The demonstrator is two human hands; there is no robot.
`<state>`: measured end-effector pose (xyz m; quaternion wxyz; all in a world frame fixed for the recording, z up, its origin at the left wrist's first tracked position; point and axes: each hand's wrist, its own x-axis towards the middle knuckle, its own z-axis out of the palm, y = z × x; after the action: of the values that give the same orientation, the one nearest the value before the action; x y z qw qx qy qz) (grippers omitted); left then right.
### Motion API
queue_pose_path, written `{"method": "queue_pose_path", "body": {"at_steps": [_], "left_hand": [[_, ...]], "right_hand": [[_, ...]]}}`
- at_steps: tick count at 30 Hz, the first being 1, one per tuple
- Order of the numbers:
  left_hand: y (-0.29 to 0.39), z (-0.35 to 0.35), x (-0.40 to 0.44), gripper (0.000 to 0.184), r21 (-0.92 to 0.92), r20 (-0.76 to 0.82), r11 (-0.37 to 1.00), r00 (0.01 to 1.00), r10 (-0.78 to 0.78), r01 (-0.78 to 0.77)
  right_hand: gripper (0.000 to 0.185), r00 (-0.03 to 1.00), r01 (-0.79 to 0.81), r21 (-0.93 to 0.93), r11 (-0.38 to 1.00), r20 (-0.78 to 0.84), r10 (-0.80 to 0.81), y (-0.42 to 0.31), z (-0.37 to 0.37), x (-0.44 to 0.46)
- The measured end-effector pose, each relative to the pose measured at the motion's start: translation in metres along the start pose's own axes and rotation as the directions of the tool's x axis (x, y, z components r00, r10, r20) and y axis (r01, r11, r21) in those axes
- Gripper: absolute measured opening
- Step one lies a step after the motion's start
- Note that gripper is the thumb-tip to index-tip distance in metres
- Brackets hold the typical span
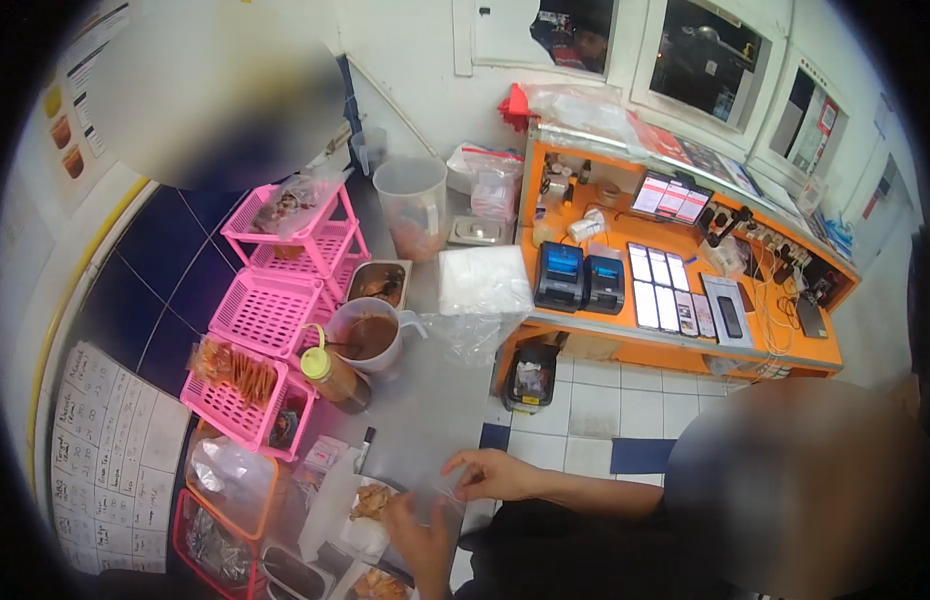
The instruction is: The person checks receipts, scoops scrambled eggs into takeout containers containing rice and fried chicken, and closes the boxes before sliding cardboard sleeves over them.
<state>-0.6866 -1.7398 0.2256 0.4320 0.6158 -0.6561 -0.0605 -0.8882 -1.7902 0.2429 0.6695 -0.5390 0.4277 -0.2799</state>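
Observation:
My left hand (420,540) is over the near end of the steel counter, thumb and fingers apart, beside a piece of fried food (370,502) on white paper (330,510). Facing it, my right hand (490,474) pinches something thin and clear, perhaps plastic film; its exact kind does not show. A second portion of fried food (380,584) lies at the bottom edge, partly below my left hand. Beyond the paper is a black marker (365,450). A squeeze bottle (335,380) with a yellow-green cap stands farther along, next to a jug of brown sauce (368,335).
Pink baskets (265,305) line the wall side, one with packets. A tall clear pitcher (410,195) and a stack of white sheets (483,280) stand farther back. An orange desk (605,335) carries printers (562,277) and phones (660,290). A blurred round shape (795,480) covers the lower right.

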Motion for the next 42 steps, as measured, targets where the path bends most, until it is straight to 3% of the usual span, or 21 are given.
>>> {"method": "queue_pose_path", "body": {"at_steps": [3,5,7,8,10,11,13,14,17,20,22,24,25,27,30,31,33,34,36,39,42], "left_hand": [[0.014,0.008,-0.009,0.027,-0.089,0.036,0.946,0.95,-0.309,0.311],[0.03,0.017,0.001,0.024,-0.302,0.184,0.81,0.865,-0.468,0.502],[0.037,0.032,0.007,0.023,-0.454,0.282,0.61,0.754,-0.593,0.649],[0.031,0.039,0.006,0.022,-0.45,0.285,0.618,0.759,-0.585,0.645],[0.034,0.04,0.013,0.024,-0.495,0.403,0.447,0.652,-0.643,0.746],[0.037,0.04,0.019,0.024,-0.551,0.458,0.327,0.606,-0.651,0.768],[0.05,0.047,0.029,0.025,-0.505,0.452,0.339,0.577,-0.68,0.794],[0.057,0.053,0.033,0.025,-0.48,0.461,0.339,0.561,-0.687,0.809],[0.076,0.076,0.036,0.025,-0.346,0.284,0.41,0.511,-0.812,0.844],[0.085,0.093,0.034,0.028,-0.531,0.24,0.168,0.338,-0.91,0.83],[0.088,0.094,0.03,0.029,-0.669,0.24,0.061,0.293,-0.925,0.741],[0.088,0.093,0.025,0.029,-0.778,0.27,-0.024,0.299,-0.915,0.628],[0.09,0.089,0.024,0.027,-0.641,0.196,0.152,0.352,-0.915,0.752],[0.094,0.072,0.027,0.023,-0.236,0.097,0.451,0.482,-0.871,0.861],[0.093,0.079,0.021,0.018,0.313,-0.081,0.671,0.723,-0.686,0.672],[0.094,0.08,0.021,0.017,0.334,-0.111,0.666,0.729,-0.675,0.667],[0.091,0.076,0.022,0.017,0.376,-0.17,0.652,0.741,-0.65,0.658],[0.086,0.072,0.018,0.018,0.302,-0.177,0.668,0.729,-0.661,0.68],[0.071,0.062,0.013,0.02,0.154,-0.184,0.695,0.711,-0.679,0.703],[0.079,0.045,0.025,0.021,-0.295,-0.045,0.579,0.594,-0.803,0.76],[0.07,0.05,0.012,0.024,-0.335,0.065,0.513,0.563,-0.824,0.79]], "right_hand": [[0.039,0.997,0.072,0.006,0.997,-0.042,-0.072,-0.006,-0.002,0.015],[0.038,0.997,0.071,0.026,0.997,0.001,-0.071,-0.009,-0.009,0.025],[0.039,0.994,0.03,0.025,0.999,0.108,-0.033,-0.008,-0.019,0.038],[0.04,0.989,0.028,0.061,0.998,0.146,-0.037,0.001,-0.027,0.048],[0.042,0.972,-0.064,0.059,0.996,0.231,0.049,0.005,-0.049,0.064],[0.039,0.958,-0.139,0.088,0.986,0.265,0.111,-0.003,-0.058,0.069],[0.037,0.921,-0.189,0.054,0.981,0.357,0.158,-0.006,-0.073,0.078],[0.035,0.933,-0.143,0.05,0.988,0.339,0.118,-0.002,-0.075,0.081],[0.03,0.964,-0.01,-0.002,1.0,0.267,0.01,0.011,-0.078,0.081],[0.024,0.961,0.084,-0.113,0.99,0.271,-0.05,0.015,-0.076,0.082],[0.019,0.95,0.112,-0.129,0.985,0.303,-0.069,0.004,-0.075,0.083],[0.015,0.921,-0.08,0.018,0.997,0.384,0.067,0.002,-0.075,0.09],[0.014,0.895,-0.18,0.082,0.98,0.427,0.129,0.002,-0.076,0.094],[0.012,0.884,-0.184,0.097,0.978,0.452,0.121,0.013,-0.077,0.097],[0.011,0.922,-0.067,0.073,0.995,0.386,0.034,0.03,-0.065,0.09],[0.011,0.937,-0.005,0.05,0.999,0.35,-0.013,0.032,-0.062,0.089],[0.011,0.931,0.274,-0.15,0.95,0.289,-0.223,0.024,-0.059,0.09],[0.011,0.904,0.396,-0.248,0.884,0.273,-0.329,0.018,-0.059,0.09],[0.011,0.931,0.315,-0.195,0.929,0.252,-0.263,0.004,-0.057,0.096],[0.013,0.939,0.275,-0.17,0.946,0.26,-0.226,0.0,-0.047,0.088],[0.015,0.891,0.414,-0.301,0.859,0.327,-0.315,0.001,-0.032,0.075]]}}
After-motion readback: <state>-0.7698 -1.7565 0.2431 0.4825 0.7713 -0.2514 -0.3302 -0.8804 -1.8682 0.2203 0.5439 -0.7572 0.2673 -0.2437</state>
